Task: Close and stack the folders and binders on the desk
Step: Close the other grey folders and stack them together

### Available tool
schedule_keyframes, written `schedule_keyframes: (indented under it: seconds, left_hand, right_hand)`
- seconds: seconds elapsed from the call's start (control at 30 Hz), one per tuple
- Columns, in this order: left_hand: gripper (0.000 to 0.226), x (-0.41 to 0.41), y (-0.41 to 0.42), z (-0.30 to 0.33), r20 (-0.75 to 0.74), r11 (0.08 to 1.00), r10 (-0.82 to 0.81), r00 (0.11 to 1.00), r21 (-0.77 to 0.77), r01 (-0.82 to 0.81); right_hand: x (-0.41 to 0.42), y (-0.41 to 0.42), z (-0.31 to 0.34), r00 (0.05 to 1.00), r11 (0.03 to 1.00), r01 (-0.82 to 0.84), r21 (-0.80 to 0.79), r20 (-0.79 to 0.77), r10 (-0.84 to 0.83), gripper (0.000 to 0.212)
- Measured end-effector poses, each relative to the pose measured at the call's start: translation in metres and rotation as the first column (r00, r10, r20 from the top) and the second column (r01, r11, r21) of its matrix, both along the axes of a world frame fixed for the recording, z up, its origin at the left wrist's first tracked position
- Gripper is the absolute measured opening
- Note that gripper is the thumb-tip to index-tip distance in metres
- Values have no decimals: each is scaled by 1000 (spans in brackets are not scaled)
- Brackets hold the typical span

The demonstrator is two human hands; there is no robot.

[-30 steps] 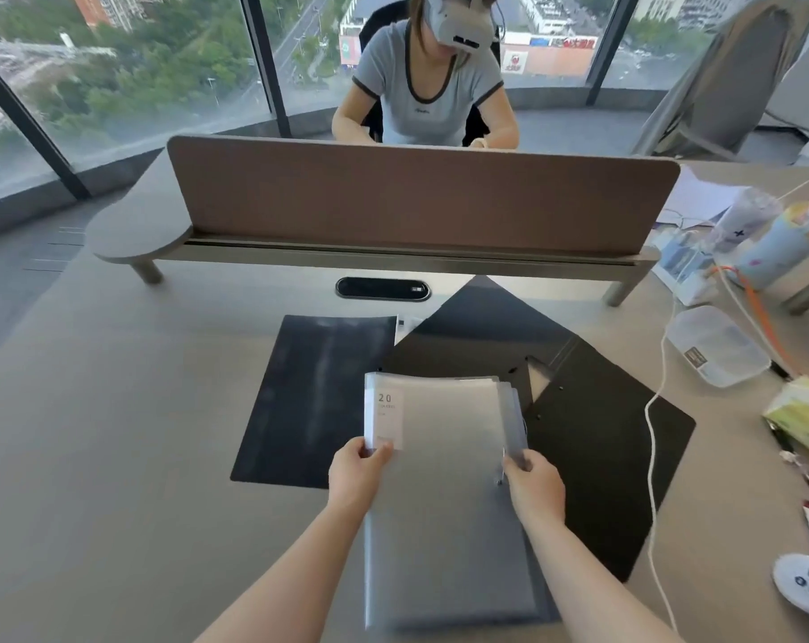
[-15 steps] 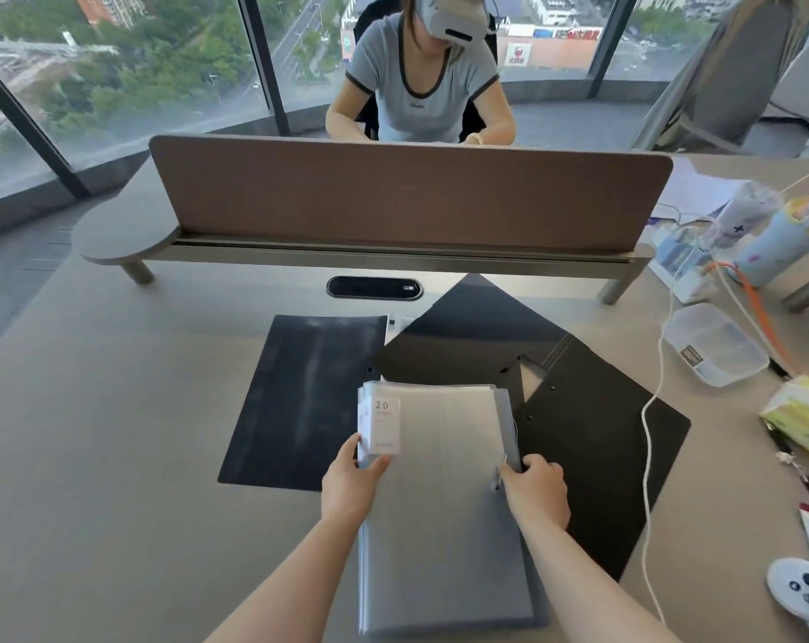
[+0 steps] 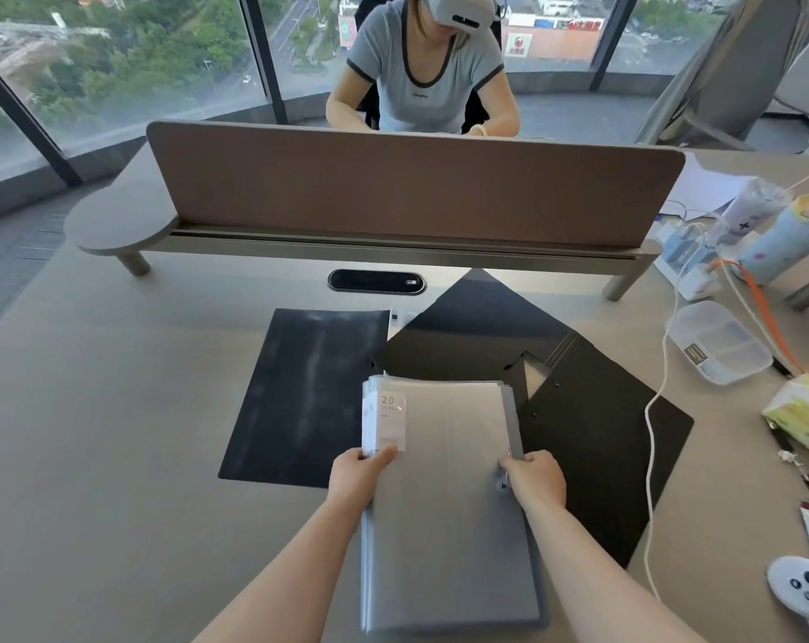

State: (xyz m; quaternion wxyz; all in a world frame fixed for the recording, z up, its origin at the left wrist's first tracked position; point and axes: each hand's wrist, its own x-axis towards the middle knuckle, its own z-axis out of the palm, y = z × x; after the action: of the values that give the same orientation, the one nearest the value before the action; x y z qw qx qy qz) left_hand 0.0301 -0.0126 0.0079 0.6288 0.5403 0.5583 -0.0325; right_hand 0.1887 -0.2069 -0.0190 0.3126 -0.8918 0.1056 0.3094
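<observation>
The near edge of the grey folder [image 3: 444, 494] blurs toward the bottom of the view; the small print under the "20" on its white label [image 3: 386, 422] is too faint to read; the folder covers the near part of the open black binder [image 3: 593, 438], so how the two meet there is hidden. Both forearms reach forward from below; the left hand [image 3: 358, 473] pinches the folder's left edge just below the label, thumb on top; the right hand [image 3: 535, 478] curls closed round the right edge. The folder is closed, translucent grey, with layered sleeve edges showing at its far end; it sits over the desk [image 3: 92, 433] between a flat black folder [image 3: 310, 392] on its left and the black binder on its right.
</observation>
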Motion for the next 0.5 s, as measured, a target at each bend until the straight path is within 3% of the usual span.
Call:
schedule_keyframes:
  seconds: [0.2,0.37,0.5]
  left_hand:
    - [27,-11,10,3,-8,996,68,998,-52,-69]
    - [54,-29,32,11,-3,986,167,986,-26,-167]
    - [48,-56,61,8,-19,970,243,970,21,-242]
  right_hand:
    - [-16,18,18,1000,996,3,95,18,-5,22]
    - [-36,49,31,993,989,-103,103,76,95,25]
    - [-58,83,34,977,972,-205,111,89,196,24]
